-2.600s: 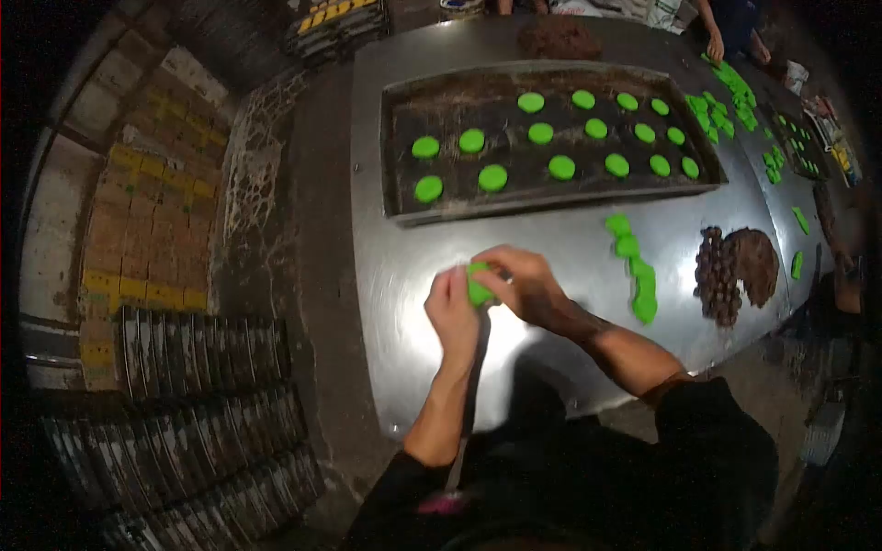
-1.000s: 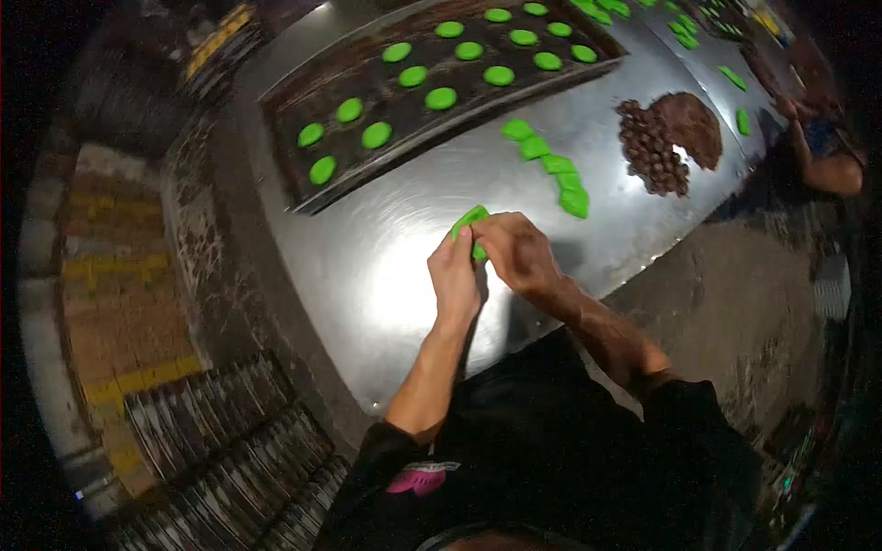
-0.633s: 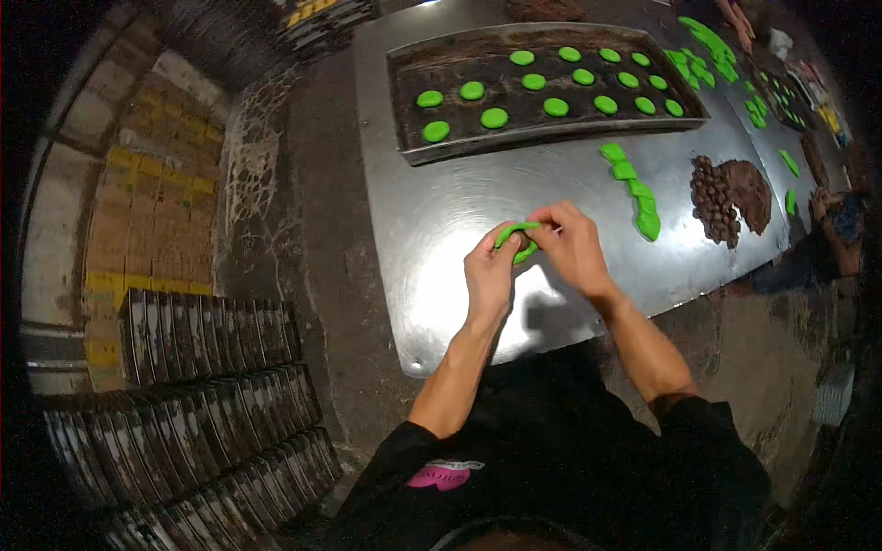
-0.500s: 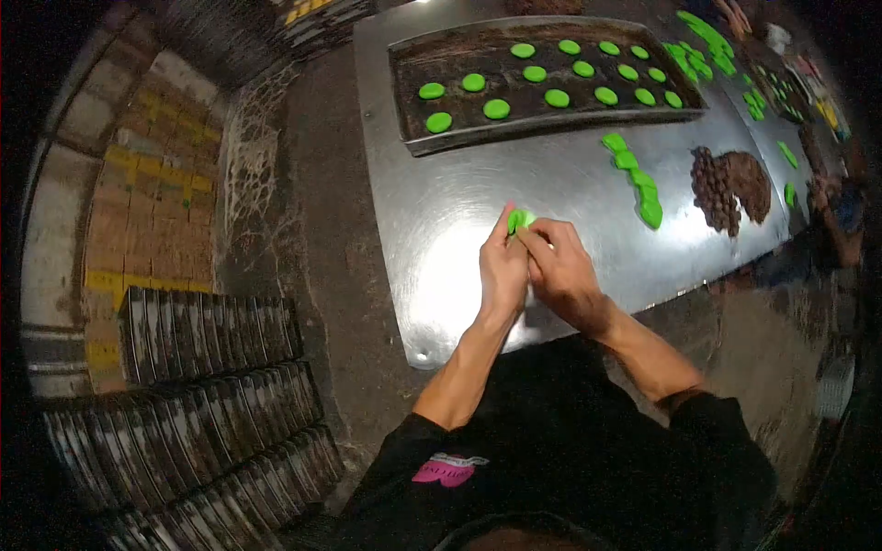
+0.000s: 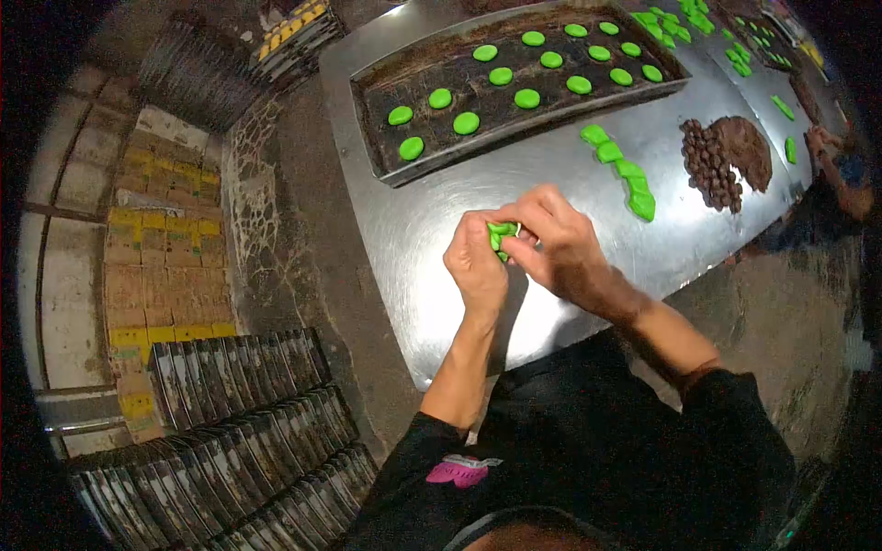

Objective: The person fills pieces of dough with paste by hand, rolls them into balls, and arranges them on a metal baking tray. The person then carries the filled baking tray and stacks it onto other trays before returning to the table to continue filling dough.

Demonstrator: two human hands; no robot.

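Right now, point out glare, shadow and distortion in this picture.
Head view: glare whitens the metal table beside the left hand; a shadow falls on it between the forearms; wide-angle distortion bows the wall at far left; the corners fade to black.

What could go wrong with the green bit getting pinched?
The green piece might tear, because the left grip and right grip are both pinching it. It could also slip and drop, maybe onto the metal table. And the brown balls may stick together, since they're crowded in a clump, many of them touching.
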